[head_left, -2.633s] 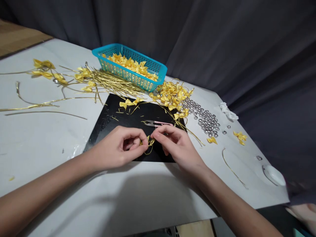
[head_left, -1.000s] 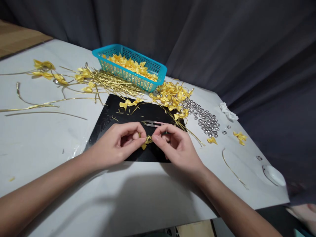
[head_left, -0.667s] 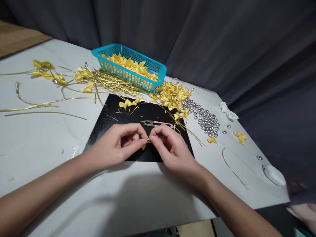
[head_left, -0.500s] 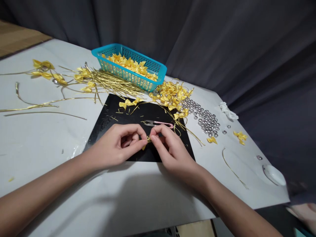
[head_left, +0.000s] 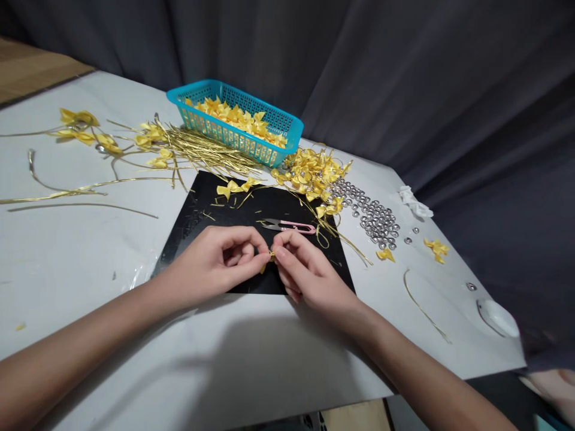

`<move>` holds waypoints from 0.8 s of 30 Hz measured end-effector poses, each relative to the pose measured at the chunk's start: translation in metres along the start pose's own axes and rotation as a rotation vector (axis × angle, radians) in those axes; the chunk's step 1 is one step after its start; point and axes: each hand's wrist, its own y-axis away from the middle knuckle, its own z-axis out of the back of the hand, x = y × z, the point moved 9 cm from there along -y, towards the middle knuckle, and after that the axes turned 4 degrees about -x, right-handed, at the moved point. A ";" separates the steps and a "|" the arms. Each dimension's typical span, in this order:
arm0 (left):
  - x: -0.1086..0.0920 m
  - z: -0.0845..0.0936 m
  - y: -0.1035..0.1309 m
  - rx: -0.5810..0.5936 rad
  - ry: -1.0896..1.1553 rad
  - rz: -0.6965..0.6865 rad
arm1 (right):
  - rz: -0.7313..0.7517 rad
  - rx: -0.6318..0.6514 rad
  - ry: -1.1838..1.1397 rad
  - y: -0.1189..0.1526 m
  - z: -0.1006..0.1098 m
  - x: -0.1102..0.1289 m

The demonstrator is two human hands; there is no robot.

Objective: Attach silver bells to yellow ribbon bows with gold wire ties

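Observation:
Above a black mat point(head_left: 179, 239), my left hand point(head_left: 229, 257) and my right hand point(head_left: 303, 263) pinch a small yellow and gold piece point(head_left: 272, 255) between their fingertips. A bit of yellow ribbon shows just below the fingers; the rest of the piece is hidden. Pink-handled thread snips point(head_left: 290, 226) lie on the mat just beyond my hands. Yellow bows point(head_left: 236, 187) and short gold clippings rest at the mat's far edge.
Behind the mat stands a blue basket point(head_left: 233, 134) of yellow bows, beside gold cords point(head_left: 202, 149). Bows point(head_left: 312, 170) and silver beads point(head_left: 380, 222) lie to the right, with a white mouse-like object point(head_left: 498, 318) near the edge.
My right hand's fingers have shifted slightly, and its lower fingers now show beneath the pinch. My left hand stays nearly where it was.

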 end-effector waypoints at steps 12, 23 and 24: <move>0.000 0.006 -0.002 -0.073 -0.031 -0.044 | 0.446 -0.207 0.519 0.008 0.016 0.043; -0.016 0.003 0.003 -0.086 -0.290 -0.256 | 0.191 -0.053 0.267 0.000 0.007 0.020; -0.016 0.003 0.003 -0.088 -0.296 -0.261 | 0.140 -0.040 0.208 -0.001 0.006 0.015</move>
